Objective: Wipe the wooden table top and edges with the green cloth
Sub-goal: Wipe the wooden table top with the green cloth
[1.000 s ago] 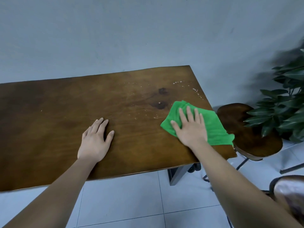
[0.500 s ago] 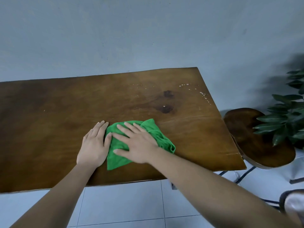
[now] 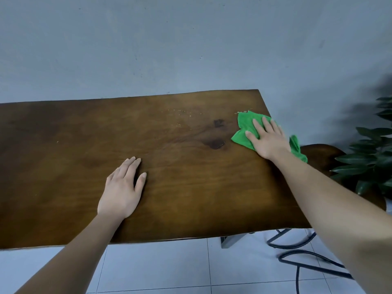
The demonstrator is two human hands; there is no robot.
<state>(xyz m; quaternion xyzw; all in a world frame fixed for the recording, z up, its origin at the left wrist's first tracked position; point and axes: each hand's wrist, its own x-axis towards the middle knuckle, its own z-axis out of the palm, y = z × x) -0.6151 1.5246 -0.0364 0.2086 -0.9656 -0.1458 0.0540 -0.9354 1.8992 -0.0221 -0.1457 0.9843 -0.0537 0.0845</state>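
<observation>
The wooden table [image 3: 191, 187] fills the middle of the view, dark brown with two darker knots and pale crumbs near its far right part. A green cloth [image 3: 246, 126] lies at the table's far right edge, with part of it hanging over the side. My right hand [image 3: 268, 139] presses flat on the cloth with straight fingers. My left hand [image 3: 123, 187] rests flat on the bare wood near the table's middle, well left of the cloth.
A grey wall stands right behind the table. To the right are a wooden stool [image 3: 318, 153] with a black metal frame [image 3: 297, 251] and a leafy plant [image 3: 369, 158]. Pale floor tiles [image 3: 159, 268] show below the near edge.
My right hand has swept the cloth from beside my left hand to the far right edge of the table. My left hand has stayed in place.
</observation>
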